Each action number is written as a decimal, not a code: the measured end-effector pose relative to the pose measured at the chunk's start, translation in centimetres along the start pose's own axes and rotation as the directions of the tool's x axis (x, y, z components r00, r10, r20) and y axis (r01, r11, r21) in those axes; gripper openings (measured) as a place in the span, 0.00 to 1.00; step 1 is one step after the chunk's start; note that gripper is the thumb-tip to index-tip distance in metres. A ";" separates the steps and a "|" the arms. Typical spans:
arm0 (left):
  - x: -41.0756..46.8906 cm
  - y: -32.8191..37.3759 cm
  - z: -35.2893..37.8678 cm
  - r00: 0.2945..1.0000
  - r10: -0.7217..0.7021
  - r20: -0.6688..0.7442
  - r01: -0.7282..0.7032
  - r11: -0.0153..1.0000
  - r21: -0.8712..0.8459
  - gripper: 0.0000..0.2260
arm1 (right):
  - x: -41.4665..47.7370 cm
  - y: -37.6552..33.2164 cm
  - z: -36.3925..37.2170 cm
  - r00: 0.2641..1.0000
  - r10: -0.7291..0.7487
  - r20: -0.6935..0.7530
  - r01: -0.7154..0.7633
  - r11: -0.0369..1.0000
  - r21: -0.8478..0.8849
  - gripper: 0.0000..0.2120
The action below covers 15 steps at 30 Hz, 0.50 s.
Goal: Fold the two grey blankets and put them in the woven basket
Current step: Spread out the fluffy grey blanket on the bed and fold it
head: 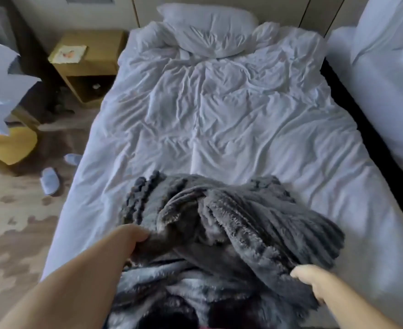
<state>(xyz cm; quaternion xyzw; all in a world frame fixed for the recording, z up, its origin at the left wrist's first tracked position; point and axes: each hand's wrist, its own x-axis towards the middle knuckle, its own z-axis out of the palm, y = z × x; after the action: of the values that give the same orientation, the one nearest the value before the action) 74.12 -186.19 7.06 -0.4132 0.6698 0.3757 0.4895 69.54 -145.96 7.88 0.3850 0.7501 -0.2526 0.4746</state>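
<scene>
Gripping a bunched fold of the dark grey ribbed plush blanket (243,224), the left hand (137,236) has its fingers curled into the fabric. The right hand (311,282) holds the same blanket's lower edge, its fingers closed on the pile. Between the hands the blanket lies in a crumpled heap at the foot of the white-covered bed (219,115), and no corner shows plainly. Just below the left hand, nearer the body, a paler grey fleecy blanket (162,279) lies partly under the first; where one ends and the other begins is hard to tell. The woven basket is not in view.

The likeliest trouble is lifting both blankets together. The plush piles touch and probably cling, so a pull from the left hand could drag the paler one up and tangle the fold.

Neither hand seems to hold a true corner. If the blanket is shaken out from mid-edge grips, it will probably hang skewed and the halves will not meet.

The heap sits close to the bed's near edge, below both hands. Loose, heavy fabric there could slide off onto the floor, where a pair of pale slippers (49,180) lies well to the left of the left hand.

With the basket out of sight, a loosely made fold may also come undone while it is carried.
</scene>
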 end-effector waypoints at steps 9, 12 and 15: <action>3.4 0.2 1.2 0.999 0.018 -0.045 -0.041 0.821 -0.569 0.11 | 2.9 1.5 0.7 0.998 0.067 0.018 -0.069 0.968 0.240 0.16; 4.3 0.7 1.1 0.983 0.087 -0.163 -0.166 0.802 -0.574 0.07 | 2.4 0.3 0.5 0.987 0.052 -0.152 0.001 0.944 0.329 0.12; 5.0 2.5 0.0 0.982 0.181 -0.046 -0.167 0.744 -0.646 0.10 | 2.7 -1.5 -0.1 0.996 0.023 -0.085 0.016 0.900 0.437 0.07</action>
<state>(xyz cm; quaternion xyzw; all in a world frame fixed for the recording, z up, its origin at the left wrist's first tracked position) 70.92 -186.18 2.50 -0.4887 0.5297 0.6315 0.2859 67.60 -145.83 5.50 0.4936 0.6939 -0.3963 0.3432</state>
